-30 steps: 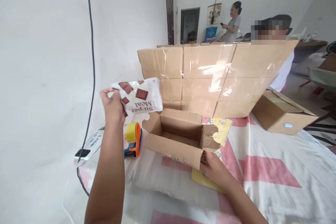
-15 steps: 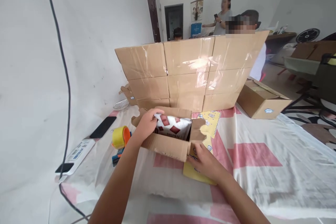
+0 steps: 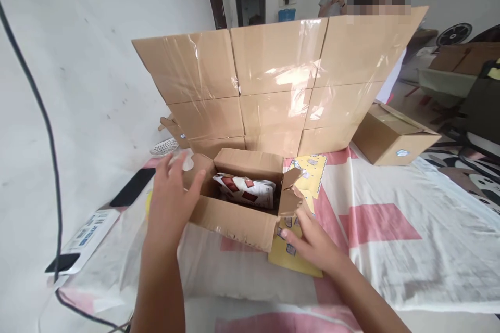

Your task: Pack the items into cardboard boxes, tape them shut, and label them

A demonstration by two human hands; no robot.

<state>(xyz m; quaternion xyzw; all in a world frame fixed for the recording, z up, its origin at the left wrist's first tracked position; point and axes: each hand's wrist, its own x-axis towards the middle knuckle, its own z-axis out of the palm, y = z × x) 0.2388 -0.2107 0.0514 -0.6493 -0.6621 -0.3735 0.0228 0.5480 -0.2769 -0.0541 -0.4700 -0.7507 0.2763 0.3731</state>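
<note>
Left hand now off the white, red-squared pouch inside the open carton, grip open; right hand open beside it.

A wall of taped boxes stands on the pink-and-white cloth. A closed carton sits right. A phone and cable lie left; two people stand behind.

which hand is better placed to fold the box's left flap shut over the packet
Left, probably. The left hand is open and already at the left flap of the open box. The right hand is at the torn right corner, across the packet from that flap.
</note>
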